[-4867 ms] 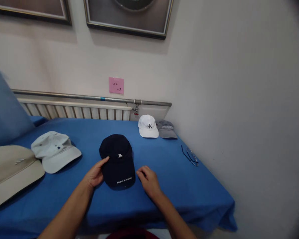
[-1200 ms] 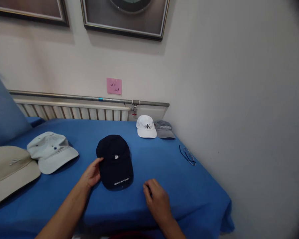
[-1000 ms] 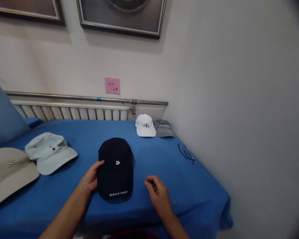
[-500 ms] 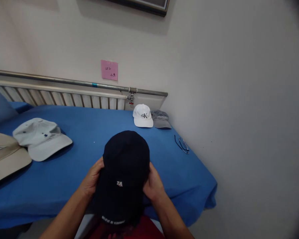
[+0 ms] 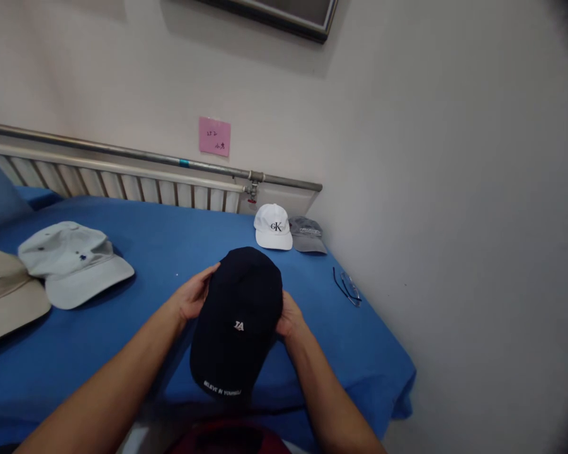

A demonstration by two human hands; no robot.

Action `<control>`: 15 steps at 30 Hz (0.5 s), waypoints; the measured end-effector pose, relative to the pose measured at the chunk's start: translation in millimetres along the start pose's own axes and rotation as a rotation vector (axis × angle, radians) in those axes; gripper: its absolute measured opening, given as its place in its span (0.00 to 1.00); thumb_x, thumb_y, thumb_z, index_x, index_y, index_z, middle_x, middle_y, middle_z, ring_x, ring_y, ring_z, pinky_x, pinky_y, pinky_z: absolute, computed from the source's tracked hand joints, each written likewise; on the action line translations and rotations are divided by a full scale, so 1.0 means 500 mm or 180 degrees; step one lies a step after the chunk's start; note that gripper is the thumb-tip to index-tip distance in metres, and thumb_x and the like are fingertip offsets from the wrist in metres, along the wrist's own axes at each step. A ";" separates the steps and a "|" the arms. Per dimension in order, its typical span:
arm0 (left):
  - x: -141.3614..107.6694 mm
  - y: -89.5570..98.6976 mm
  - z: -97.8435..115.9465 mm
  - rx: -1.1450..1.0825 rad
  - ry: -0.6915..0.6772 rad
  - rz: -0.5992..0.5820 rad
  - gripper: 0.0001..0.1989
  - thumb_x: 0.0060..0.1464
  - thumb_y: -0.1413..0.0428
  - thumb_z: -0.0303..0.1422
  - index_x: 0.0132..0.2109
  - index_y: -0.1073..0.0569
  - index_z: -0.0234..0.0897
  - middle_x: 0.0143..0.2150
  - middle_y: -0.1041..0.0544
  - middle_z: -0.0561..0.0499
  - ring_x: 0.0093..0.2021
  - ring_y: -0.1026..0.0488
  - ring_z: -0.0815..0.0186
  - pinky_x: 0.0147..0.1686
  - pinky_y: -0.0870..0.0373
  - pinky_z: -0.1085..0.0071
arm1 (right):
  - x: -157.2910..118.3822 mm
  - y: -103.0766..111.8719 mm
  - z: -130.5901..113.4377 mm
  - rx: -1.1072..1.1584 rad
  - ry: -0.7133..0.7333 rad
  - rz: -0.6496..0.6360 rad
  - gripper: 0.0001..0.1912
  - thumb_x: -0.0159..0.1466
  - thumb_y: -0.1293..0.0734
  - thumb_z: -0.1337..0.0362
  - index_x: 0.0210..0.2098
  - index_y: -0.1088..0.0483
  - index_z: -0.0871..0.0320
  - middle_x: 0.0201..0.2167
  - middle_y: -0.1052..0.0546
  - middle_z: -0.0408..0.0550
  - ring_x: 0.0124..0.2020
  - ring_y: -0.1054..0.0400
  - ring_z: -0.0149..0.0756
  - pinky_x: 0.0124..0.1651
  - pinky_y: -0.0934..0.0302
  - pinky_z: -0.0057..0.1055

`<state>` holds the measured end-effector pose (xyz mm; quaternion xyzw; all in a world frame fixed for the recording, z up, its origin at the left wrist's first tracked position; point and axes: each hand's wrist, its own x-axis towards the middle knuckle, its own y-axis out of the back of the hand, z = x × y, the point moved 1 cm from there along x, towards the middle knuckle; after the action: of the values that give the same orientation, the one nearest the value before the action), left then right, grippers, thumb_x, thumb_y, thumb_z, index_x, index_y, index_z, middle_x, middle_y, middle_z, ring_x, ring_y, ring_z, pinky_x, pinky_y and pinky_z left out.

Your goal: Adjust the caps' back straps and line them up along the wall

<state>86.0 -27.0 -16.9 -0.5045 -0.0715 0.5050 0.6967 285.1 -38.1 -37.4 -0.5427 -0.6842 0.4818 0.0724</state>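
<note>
A dark navy cap (image 5: 246, 290) with small white lettering on its front and brim is held over the near part of the blue-covered bed (image 5: 165, 239), its brim toward me. My left hand (image 5: 195, 295) grips its left side, and my right hand (image 5: 289, 314) grips the right side. Fingertips of both hands are partly hidden by the cap. Beyond it, a white cap (image 5: 273, 228) with dark letters sits beside a grey cap (image 5: 307, 236). At the left lie a pale cap (image 5: 78, 263) and a beige cap (image 5: 9, 299).
Folded glasses (image 5: 348, 289) lie near the bed's right edge, by the grey wall (image 5: 454, 221). Behind the bed run a radiator (image 5: 137, 188) and a metal pipe (image 5: 146, 156). A blue pillow (image 5: 0, 195) is at the far left. Something dark red shows at the bottom.
Both hands have carried the navy cap forward, farther from my body, and its brim now shows fully over the bed edge. The camera view has shifted slightly.
</note>
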 end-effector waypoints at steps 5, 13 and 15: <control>0.078 -0.010 0.062 -0.0059 -0.0329 -0.0017 0.20 0.64 0.53 0.40 0.43 0.23 0.28 0.29 0.20 0.43 0.31 0.20 0.58 0.40 0.25 0.62 | 0.035 -0.009 -0.058 -0.0136 0.0151 -0.0037 0.13 0.63 0.38 0.62 0.36 0.25 0.65 0.32 0.18 0.53 0.36 0.23 0.37 0.50 0.33 0.35; 0.125 0.016 0.098 -0.0223 -0.0480 0.0062 0.12 0.58 0.50 0.25 0.30 0.25 0.28 0.24 0.21 0.45 0.25 0.23 0.63 0.35 0.25 0.69 | 0.104 -0.018 -0.128 -0.0116 0.0613 0.0138 0.10 0.63 0.37 0.67 0.29 0.24 0.61 0.23 0.19 0.45 0.24 0.25 0.32 0.35 0.30 0.28; 0.123 0.023 0.104 -0.0275 -0.0458 0.0009 0.12 0.59 0.50 0.27 0.33 0.24 0.27 0.27 0.20 0.43 0.28 0.21 0.61 0.38 0.25 0.67 | 0.128 -0.023 -0.130 -0.0143 0.0598 0.0137 0.11 0.63 0.37 0.68 0.29 0.24 0.61 0.23 0.19 0.45 0.24 0.25 0.32 0.35 0.31 0.27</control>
<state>76.5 53.4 -25.9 -0.4965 -0.1424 0.5374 0.6666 292.2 52.2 -22.0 -0.6015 -0.6732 0.4148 0.1138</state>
